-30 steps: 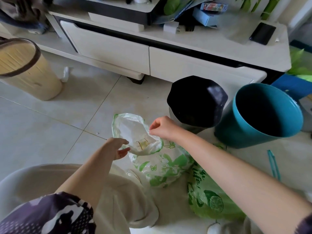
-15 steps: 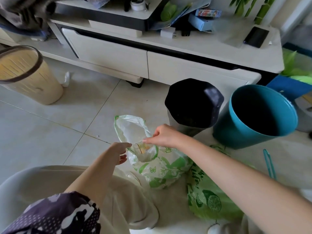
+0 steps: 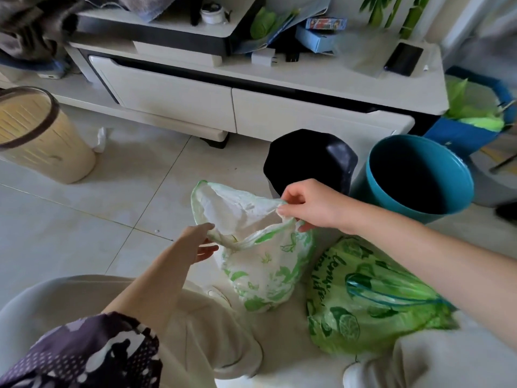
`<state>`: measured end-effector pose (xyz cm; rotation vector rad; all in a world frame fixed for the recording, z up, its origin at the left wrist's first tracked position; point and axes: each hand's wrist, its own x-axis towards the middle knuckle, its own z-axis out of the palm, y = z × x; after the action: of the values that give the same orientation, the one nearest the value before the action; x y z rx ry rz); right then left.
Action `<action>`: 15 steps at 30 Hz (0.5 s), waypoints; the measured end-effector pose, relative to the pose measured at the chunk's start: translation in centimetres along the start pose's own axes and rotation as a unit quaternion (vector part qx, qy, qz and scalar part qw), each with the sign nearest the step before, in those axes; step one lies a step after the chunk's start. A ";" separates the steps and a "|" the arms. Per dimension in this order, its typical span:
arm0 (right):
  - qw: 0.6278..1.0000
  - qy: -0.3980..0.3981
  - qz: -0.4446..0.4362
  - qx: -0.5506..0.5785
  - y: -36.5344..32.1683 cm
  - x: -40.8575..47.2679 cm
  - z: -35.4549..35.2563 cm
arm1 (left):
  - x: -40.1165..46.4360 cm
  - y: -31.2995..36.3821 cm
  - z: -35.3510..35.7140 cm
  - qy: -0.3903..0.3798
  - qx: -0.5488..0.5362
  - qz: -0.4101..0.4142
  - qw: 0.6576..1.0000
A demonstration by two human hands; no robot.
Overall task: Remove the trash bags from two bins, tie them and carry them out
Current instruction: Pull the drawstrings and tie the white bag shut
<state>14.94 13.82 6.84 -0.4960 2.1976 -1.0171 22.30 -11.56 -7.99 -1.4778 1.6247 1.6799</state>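
Observation:
A white trash bag with green leaf print [image 3: 263,273] stands on the floor between my knees, its mouth stretched open. My right hand [image 3: 313,207] pinches the right side of the bag's rim. My left hand [image 3: 197,242] grips the left side of the rim with thumb and fingers. A green lemon-print trash bag [image 3: 372,301] lies on the floor to the right, under my right forearm. Behind the bags stand a black bin [image 3: 310,161] and a teal bin [image 3: 416,175], both with dark, hollow insides.
A beige slatted bin [image 3: 42,135] stands at the left. A white low cabinet [image 3: 251,107] with cluttered top runs along the back. A blue container with green leaves [image 3: 472,119] sits at the far right. A crumpled tissue [image 3: 100,138] lies on the tile floor.
My right hand has pulled the white bag's rim up and to the right, stretching the mouth. My left hand has closed on the opposite rim.

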 end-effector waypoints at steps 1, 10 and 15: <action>1.000 -0.003 -0.007 -0.013 0.4 -0.9 -0.9 | 0.0 0.4 0.2 0.012 0.007 0.013 1.000; 0.993 0.005 0.017 -0.116 7.1 -8.4 -5.8 | 0.4 4.4 3.0 0.159 0.229 0.243 0.929; 0.996 0.048 0.072 -0.017 10.6 -9.5 -7.2 | -0.8 6.2 4.1 0.124 0.334 0.340 0.870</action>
<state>16.00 29.70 5.96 -0.3025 2.3019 -0.9460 15.75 -9.31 -5.14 -0.8222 2.7289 0.9830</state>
